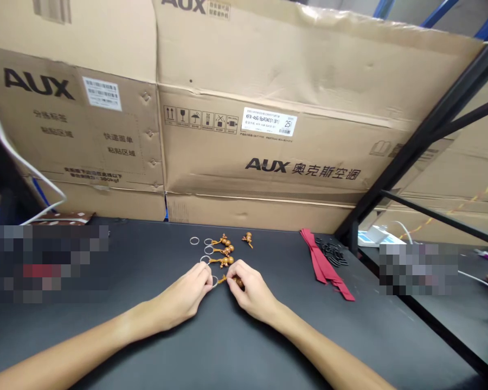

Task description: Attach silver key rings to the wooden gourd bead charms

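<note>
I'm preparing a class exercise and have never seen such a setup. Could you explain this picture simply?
No machine here: these are one person's bare left hand and right hand, seen from a camera on their head looking forward and down. On the black tabletop lie three silver-coloured rings with glossy brown gourd-shaped charms, plus a separate ring, a separate charm, a flat red strip and a pile of black pieces. The left hand pinches a fourth ring; the right hand grips its attached charm, partly hidden.
</note>
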### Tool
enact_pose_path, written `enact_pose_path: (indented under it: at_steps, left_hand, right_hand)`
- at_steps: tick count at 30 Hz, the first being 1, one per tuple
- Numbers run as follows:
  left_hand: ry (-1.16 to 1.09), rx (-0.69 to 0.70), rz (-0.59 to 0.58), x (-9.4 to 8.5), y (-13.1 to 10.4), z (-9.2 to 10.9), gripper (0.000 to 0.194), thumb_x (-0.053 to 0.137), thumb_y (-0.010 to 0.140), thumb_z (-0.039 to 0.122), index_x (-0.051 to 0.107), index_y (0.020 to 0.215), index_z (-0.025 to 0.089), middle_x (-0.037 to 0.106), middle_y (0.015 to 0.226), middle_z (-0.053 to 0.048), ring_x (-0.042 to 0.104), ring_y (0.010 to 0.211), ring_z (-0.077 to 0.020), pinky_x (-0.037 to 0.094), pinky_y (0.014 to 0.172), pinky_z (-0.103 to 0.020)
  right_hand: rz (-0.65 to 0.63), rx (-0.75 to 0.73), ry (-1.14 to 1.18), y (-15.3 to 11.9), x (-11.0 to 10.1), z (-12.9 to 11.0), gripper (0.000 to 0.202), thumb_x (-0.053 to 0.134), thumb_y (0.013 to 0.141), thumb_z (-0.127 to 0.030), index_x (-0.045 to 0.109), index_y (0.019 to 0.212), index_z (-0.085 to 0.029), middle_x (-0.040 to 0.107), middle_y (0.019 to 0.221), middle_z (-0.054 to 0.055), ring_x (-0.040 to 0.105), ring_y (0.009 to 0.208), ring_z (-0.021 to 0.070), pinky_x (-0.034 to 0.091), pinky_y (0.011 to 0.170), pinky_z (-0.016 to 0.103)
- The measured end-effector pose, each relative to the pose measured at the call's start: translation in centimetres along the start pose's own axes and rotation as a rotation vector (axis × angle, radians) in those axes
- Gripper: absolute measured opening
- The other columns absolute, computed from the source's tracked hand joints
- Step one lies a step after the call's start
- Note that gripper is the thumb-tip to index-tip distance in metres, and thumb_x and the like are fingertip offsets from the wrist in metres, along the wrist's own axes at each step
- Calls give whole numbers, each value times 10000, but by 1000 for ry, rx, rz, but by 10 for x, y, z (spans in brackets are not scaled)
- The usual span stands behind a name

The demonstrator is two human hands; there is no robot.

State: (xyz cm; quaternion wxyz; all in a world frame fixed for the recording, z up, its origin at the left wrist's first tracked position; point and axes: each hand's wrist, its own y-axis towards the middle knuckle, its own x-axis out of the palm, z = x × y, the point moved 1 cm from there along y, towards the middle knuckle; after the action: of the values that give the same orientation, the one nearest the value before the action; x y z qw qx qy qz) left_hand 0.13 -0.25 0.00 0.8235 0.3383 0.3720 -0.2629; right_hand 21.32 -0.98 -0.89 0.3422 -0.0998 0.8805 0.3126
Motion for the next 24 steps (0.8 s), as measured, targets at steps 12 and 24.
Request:
enact_pose_path:
  at_steps: [12,24]
  left_hand:
    - [-119,-23,9,7,-1,1,156,311,1005,174,405,887,213,496,921,-27,502,796,-157,449,759,-284]
    - [-146,-38,30,8,1,-2,159,345,995,192,453,880,207,523,901,-29,518,779,-157,455,749,-276]
  right_hand:
    - [-35,552,767,5,8,3,353,676,772,-506,561,781,-172,617,583,-4,612,536,144,458,440,219]
    - [-130,555,837,5,8,-5,384,704,760,-508,558,756,-152,668,582,21,635,511,133,485,429,200]
